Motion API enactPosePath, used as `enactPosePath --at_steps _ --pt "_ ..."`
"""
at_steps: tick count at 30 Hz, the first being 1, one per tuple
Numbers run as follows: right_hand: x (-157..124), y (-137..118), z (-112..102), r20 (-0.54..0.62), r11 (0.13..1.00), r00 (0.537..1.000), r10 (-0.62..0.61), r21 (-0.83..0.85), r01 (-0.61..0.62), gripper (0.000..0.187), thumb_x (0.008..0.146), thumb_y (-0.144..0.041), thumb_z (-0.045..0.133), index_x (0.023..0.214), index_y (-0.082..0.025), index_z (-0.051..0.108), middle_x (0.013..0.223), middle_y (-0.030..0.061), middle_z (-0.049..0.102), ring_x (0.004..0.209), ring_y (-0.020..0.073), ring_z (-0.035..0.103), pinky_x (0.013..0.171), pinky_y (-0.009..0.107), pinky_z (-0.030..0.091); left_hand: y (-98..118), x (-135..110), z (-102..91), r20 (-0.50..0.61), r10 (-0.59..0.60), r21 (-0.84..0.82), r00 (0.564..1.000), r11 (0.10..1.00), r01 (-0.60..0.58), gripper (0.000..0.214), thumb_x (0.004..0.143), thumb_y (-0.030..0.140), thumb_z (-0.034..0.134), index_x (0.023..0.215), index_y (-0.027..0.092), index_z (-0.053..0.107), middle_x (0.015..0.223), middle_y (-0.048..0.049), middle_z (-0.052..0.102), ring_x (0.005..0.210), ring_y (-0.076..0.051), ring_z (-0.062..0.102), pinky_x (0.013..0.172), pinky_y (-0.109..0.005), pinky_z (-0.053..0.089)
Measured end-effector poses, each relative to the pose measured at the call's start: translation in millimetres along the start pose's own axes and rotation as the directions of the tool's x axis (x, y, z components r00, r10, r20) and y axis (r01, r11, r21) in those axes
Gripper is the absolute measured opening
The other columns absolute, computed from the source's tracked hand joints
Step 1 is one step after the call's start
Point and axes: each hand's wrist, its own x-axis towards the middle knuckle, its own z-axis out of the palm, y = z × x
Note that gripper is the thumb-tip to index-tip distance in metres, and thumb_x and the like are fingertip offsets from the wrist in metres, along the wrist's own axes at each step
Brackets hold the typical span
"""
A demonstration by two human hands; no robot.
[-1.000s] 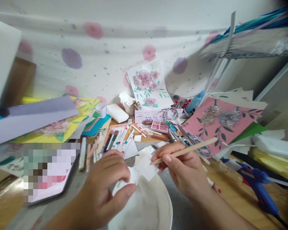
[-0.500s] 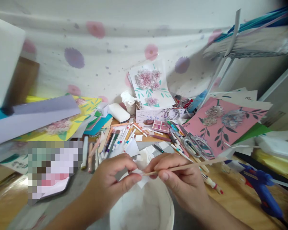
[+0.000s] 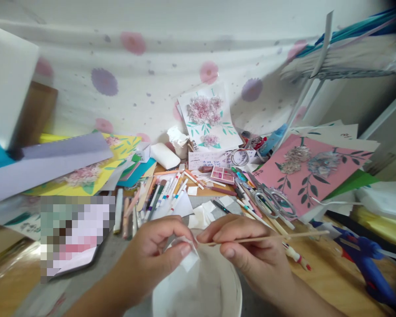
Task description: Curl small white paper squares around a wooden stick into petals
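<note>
In the head view, a light wooden table point(image 3: 312, 290) is carrying a grey mat point(image 3: 112, 259), and a white curtain printed with pink and purple flowers point(image 3: 171, 57) is hanging as a backdrop. A round white bowl point(image 3: 214, 286) is standing on the mat. Beyond the bowl, a bunch of white-barrelled markers point(image 3: 166, 189) is lying, and behind them a white sheet with pink paper flowers point(image 3: 204, 119) is leaning upright. To the bowl's left a flat device with a blurred screen point(image 3: 82, 259) is resting; to its right, silver metal scissors point(image 3: 267, 202), a pink card with grey flowers point(image 3: 343, 176) and a blue glue gun point(image 3: 363, 251) are lying. Both hands are hiding the bowl's far rim. Above the bowl, the left hand point(image 3: 155, 246) is pinching a small white paper piece point(image 3: 190, 260) between thumb and fingers, while the right hand point(image 3: 259, 251) is gripping a thin pale wooden stick point(image 3: 277, 237). Compared with half a second ago, the stick is lying flatter and the paper is hanging lower over the bowl.
</note>
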Motion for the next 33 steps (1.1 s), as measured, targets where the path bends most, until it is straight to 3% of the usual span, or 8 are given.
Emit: enactPosePath --at_steps 18,27,33 --pt "-0.3 -1.1 3.4 0.01 0.999 1.0 -0.015 -0.044 0.016 0.027 0.083 -0.007 0.069 0.099 -0.027 0.078 0.09 0.0039 0.08 0.085 0.018 0.074 0.077 0.029 0.06 0.2 -1.5 0.6 0.024 -0.037 0.034 0.999 0.999 0.036 0.017 0.081 0.022 0.054 0.066 0.019 0.061 0.063 0.0036 0.053 0.06 -0.013 0.051 0.057 -0.024 0.037" --pt "-0.2 0.0 2.5 0.015 0.998 0.999 -0.036 -0.053 0.037 0.025 0.085 -0.012 0.069 0.101 -0.029 0.077 0.089 0.0039 0.08 0.084 0.0203 0.075 0.075 0.033 0.061 -0.1 -2.0 0.3 0.027 -0.036 0.064 0.999 0.997 0.034 0.017 0.081 0.022 0.054 0.065 0.02 0.059 0.063 0.0032 0.054 0.06 -0.014 0.052 0.057 -0.025 0.038" --pt "-0.4 0.1 2.3 0.014 0.998 1.0 -0.007 -0.06 0.008 0.028 0.082 -0.004 0.069 0.097 -0.025 0.078 0.089 0.0044 0.08 0.084 0.0178 0.074 0.078 0.028 0.06 0.1 -1.9 0.4 0.031 -0.042 0.069 0.999 0.997 0.04 0.017 0.08 0.022 0.053 0.064 0.019 0.058 0.062 0.0033 0.053 0.059 -0.014 0.05 0.057 -0.025 0.038"
